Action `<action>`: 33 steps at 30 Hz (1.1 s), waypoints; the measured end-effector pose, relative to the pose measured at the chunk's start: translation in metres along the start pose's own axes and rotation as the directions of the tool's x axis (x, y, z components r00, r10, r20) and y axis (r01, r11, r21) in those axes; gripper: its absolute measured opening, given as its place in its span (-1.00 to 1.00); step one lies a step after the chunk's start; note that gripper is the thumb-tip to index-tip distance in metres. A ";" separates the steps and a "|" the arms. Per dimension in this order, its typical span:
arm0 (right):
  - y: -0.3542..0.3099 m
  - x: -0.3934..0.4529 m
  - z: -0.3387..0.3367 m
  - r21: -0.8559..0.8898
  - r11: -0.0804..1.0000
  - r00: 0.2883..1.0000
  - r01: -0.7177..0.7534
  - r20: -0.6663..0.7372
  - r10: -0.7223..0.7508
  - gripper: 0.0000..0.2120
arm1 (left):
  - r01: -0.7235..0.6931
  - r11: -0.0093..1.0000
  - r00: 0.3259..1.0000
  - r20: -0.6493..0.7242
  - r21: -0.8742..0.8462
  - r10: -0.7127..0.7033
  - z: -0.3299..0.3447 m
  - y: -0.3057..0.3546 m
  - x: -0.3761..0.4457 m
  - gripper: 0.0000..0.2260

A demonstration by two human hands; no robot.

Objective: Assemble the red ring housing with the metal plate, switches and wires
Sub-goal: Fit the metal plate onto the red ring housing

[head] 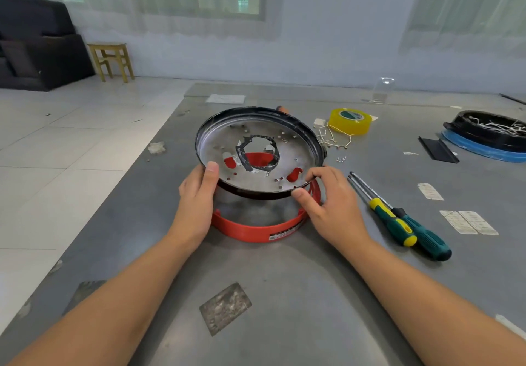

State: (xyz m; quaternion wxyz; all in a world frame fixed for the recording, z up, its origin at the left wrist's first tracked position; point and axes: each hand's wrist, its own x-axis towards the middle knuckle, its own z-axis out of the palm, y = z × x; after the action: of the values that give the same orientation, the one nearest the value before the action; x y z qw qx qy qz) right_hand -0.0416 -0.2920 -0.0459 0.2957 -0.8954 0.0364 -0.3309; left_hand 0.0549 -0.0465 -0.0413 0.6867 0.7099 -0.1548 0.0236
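While the red ring housing lies flat on the grey metal table, the metal plate is held tilted above it, its near edge low and its far edge raised. Seen from the head camera, the left hand grips the plate's near-left rim, thumb curled over the dark edge, and the right hand pinches the near-right rim between thumb and fingers. The plate is a dull, scuffed silver disc with a black rim, small drilled holes and a ragged central opening edged in dark material; red plastic shows through the cutouts. The plate hides the ring's far half. Thin wires lie beside a yellow tape roll, and two green-handled screwdrivers rest to the right.
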 end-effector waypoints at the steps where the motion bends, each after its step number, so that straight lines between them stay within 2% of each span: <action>1: -0.001 0.000 0.001 0.011 1.000 1.000 0.001 0.001 -0.001 -0.75 | 0.003 0.998 1.000 0.007 -0.061 -0.003 -0.001 -0.003 0.001 -0.43; 3: -0.002 -0.002 0.000 0.035 0.999 1.000 -0.005 -0.007 0.005 -0.77 | 0.062 0.984 0.998 0.036 -0.168 -0.057 -0.001 -0.006 0.004 -0.36; 6: -0.005 -0.005 -0.002 0.058 0.998 0.999 -0.022 -0.022 0.024 -0.79 | 0.123 0.971 0.991 -0.016 -0.203 -0.129 -0.001 -0.008 0.011 -0.31; 9: -0.009 -0.008 -0.004 0.071 0.996 0.998 -0.058 -0.008 0.059 -0.75 | 0.142 0.964 0.984 -0.077 -0.225 -0.163 0.001 -0.007 0.022 -0.32; 13: -0.012 -0.013 -0.003 0.077 0.994 0.997 -0.074 -0.003 0.075 -0.71 | 0.140 0.962 0.983 -0.085 -0.233 -0.164 0.004 -0.009 0.031 -0.44; 17: -0.011 -0.012 -0.002 0.085 0.995 0.999 -0.048 -0.003 0.049 -0.72 | 0.213 0.913 0.954 -0.127 -0.348 -0.270 -0.002 -0.014 0.032 -0.41; 22: -0.004 -0.013 -0.007 0.095 0.992 0.993 -0.080 0.091 0.071 -0.70 | 0.181 0.899 0.966 -0.097 -0.399 -0.238 -0.006 -0.018 0.024 -0.42; 28: -0.005 -0.013 -0.009 0.157 0.984 0.993 -0.088 0.085 0.075 -0.72 | 0.174 0.940 0.970 -0.114 -0.294 -0.215 -0.008 -0.018 0.022 -0.39; 31: -0.005 -0.011 -0.012 0.183 0.977 0.992 -0.108 0.090 0.093 -0.73 | 0.172 0.933 0.972 -0.101 -0.315 -0.213 -0.008 -0.015 0.021 -0.41; 33: -0.003 -0.011 -0.014 0.153 0.986 0.995 -0.067 0.079 0.055 -0.76 | 0.161 0.927 0.973 -0.104 -0.340 -0.207 -0.008 -0.014 0.021 -0.41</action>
State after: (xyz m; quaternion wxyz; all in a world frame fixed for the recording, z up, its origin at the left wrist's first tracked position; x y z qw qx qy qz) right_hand -0.0594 -0.2937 -0.0416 0.3758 -0.8797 0.0269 -0.2901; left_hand 0.0800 -0.0426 -0.0492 0.8037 0.5934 -0.0415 -0.0183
